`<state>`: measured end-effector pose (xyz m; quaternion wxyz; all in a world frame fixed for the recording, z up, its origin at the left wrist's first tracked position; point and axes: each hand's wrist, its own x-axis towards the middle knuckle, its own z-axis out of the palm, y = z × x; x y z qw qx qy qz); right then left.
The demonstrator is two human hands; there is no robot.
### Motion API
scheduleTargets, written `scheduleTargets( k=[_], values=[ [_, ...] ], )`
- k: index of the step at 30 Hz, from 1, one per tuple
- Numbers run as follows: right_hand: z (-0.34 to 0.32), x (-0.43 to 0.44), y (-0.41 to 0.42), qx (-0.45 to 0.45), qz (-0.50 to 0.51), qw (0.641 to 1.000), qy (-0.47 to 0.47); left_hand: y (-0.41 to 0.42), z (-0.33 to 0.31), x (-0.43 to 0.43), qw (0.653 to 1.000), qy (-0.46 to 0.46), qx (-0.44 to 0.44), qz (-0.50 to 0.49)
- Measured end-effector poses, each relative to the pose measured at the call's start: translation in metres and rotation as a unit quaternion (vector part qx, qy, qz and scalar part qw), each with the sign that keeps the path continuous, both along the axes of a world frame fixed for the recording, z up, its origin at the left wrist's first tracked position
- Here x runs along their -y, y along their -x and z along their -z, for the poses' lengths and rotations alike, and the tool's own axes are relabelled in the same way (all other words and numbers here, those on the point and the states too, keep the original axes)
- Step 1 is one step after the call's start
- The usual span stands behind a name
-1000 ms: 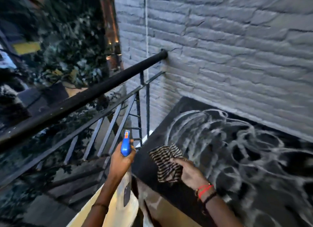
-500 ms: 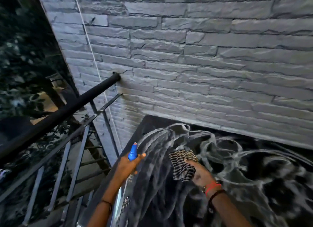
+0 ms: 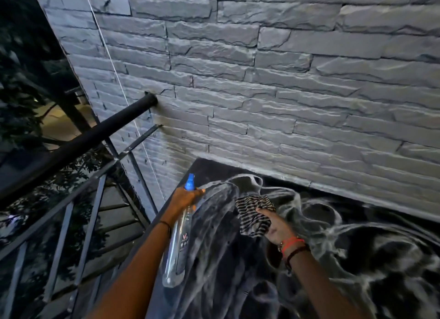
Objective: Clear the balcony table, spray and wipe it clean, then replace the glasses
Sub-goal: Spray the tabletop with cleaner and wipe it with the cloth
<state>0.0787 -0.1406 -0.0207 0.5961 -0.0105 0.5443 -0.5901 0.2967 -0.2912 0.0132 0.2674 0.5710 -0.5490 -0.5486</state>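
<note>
Wiping stage of the cleaning task. The right hand (image 3: pixel 276 228) grips a bunched striped cloth (image 3: pixel 253 215) pressed to the dark tabletop (image 3: pixel 357 259) near its far left corner, where whitish, swirled smears of cleaner cover the surface up to the stone wall (image 3: pixel 262 80). The left hand (image 3: pixel 187 197) is closed around the neck of a clear spray bottle (image 3: pixel 177 247) with a blue nozzle (image 3: pixel 189 182), held over the tabletop's left edge beside the railing (image 3: pixel 78 142). For a clean result, the cloth is best drawn in overlapping straight passes from the far edge toward the near edge, refolded to a dry face when streaks persist. No glasses are in view.
</note>
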Motion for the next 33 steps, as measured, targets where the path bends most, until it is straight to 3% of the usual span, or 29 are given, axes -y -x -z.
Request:
scheduleTargets(
  k=[9, 13, 22, 30, 33],
  values=[
    [0.013, 0.010, 0.021, -0.040, 0.019, 0.999, 0.021, 0.046, 0.017, 0.050, 0.998, 0.016, 0.039, 0.041],
    [0.018, 0.008, 0.030, -0.056, 0.017, 0.998, 0.013, 0.076, 0.008, 0.042, 0.994, 0.020, 0.071, 0.079],
    [0.022, -0.001, 0.032, -0.062, 0.041, 0.997, -0.006, 0.086, 0.026, -0.009, 0.984, -0.026, 0.044, 0.169],
    [0.031, -0.003, 0.003, 0.007, 0.014, 0.999, -0.036, -0.012, 0.027, -0.024, 0.996, 0.019, 0.090, -0.004],
    [0.030, -0.006, -0.010, 0.013, 0.003, 0.999, -0.033, -0.042, 0.028, -0.033, 0.998, 0.020, 0.048, -0.038]
  ],
)
